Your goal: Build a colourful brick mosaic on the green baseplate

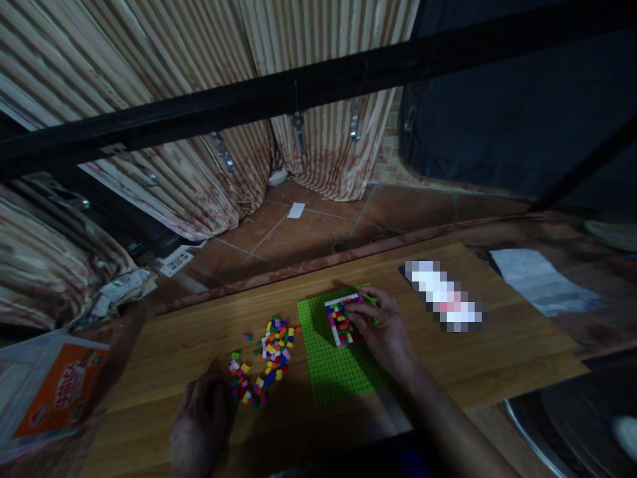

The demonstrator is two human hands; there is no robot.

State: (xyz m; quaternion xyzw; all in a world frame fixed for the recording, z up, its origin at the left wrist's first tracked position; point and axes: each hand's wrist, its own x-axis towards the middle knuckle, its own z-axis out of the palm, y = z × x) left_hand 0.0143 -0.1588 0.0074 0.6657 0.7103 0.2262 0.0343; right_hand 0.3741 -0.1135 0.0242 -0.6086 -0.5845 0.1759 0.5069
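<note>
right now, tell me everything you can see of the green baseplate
The green baseplate is a flat, studded rectangle that looks like plastic, lying on the wooden board, slightly turned. A small block of mixed-colour bricks with a white edge is built at its far end. The right hand rests on it, fingers on those bricks. A pile of loose bricks lies to its left.

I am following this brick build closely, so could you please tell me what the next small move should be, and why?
Probably the left hand should pick one brick from the loose pile at its fingertips. The right hand rests on the small coloured patch on the green baseplate, and most of that plate is bare; whether either hand holds a brick I cannot tell.
</note>
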